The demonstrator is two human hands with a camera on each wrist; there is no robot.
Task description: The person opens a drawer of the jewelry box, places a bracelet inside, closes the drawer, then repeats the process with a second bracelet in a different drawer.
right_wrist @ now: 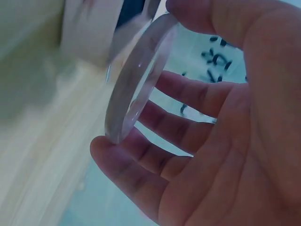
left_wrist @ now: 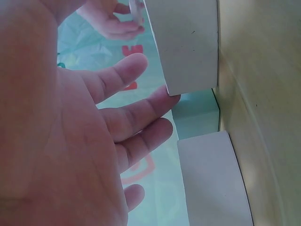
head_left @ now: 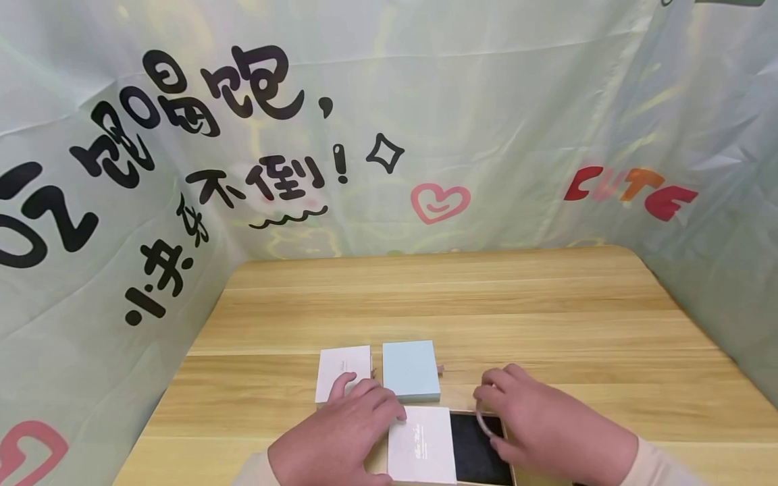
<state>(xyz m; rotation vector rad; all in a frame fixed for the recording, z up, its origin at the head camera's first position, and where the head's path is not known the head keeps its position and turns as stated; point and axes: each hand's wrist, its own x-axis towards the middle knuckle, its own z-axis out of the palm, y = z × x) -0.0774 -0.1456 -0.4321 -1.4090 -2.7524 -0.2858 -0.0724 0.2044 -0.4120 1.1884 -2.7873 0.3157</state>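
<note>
A pale, glossy bangle [head_left: 482, 422] is held on edge by my right hand [head_left: 535, 415], over the right end of a slide-out box. In the right wrist view the bangle [right_wrist: 126, 84] sits between the thumb and fingertips. The box has a white sleeve [head_left: 421, 445] with fine lettering and a pulled-out tray [head_left: 477, 449] lined in black. My left hand [head_left: 346, 432] is at the sleeve's left side. One of its fingertips touches the corner of the white box [left_wrist: 188, 47], and its fingers are spread, loosely extended.
Behind the near box stand a light blue box [head_left: 411, 370] with a small ribbon tab on its right and another white box [head_left: 328, 364], partly covered by my left hand. All rest on a wooden table [head_left: 425, 290]. A printed cloth [head_left: 510, 121] hangs around the table.
</note>
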